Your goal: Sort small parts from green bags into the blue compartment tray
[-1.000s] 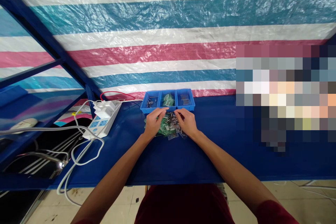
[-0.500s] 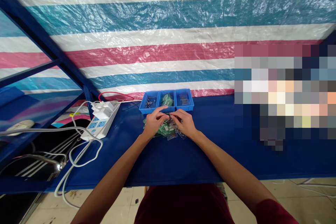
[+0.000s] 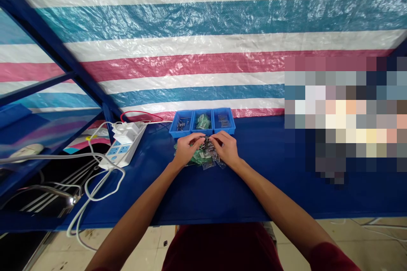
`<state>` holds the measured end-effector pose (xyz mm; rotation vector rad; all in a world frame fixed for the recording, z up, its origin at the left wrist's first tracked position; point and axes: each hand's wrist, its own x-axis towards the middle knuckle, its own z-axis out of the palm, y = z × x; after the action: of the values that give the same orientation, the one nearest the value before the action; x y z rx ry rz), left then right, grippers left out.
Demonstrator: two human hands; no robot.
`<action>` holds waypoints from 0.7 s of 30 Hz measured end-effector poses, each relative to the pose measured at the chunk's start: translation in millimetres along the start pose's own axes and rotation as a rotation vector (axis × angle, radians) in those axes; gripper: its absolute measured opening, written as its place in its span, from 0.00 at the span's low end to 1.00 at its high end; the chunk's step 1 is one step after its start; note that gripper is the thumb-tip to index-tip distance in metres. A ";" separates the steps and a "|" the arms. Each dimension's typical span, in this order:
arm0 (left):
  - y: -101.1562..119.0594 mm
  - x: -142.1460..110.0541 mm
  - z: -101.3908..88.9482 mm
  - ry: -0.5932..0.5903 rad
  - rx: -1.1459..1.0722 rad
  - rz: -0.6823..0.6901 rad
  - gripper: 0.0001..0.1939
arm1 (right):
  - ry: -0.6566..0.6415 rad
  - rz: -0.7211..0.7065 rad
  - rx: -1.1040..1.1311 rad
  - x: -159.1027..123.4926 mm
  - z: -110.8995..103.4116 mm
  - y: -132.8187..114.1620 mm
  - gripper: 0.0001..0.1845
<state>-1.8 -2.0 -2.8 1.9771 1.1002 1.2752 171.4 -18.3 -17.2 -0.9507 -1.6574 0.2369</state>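
Note:
My left hand is over a pile of small parts, its thumb and index finger closed in a pinch. Facing it from the other side, my right hand pinches too. Between the fingertips shows something small and dark, too tiny to name. Under and around both hands lies the pile of green and clear plastic packets mixed with thin metal pieces. Just beyond stand three joined blue bins: the left bin has metal pins, the middle bin green packets, the right bin clear packets.
A white power strip with plugged-in adapters sits on the blue table to the left, its white cables looping over the edge. A striped plastic sheet hangs behind. The right side is pixelated.
My left index finger has come down from a raised position toward the thumb. Both hands stay over the pile; the bins look unchanged.

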 end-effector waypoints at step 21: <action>-21.8 17.7 -41.8 0.343 0.813 0.156 0.14 | -0.050 0.082 -0.112 -1.0 0.9 5.3 0.15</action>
<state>-43.6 24.9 5.6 2.5018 1.8893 1.4184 173.0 -15.2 -21.4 -1.1065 -1.6936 0.2271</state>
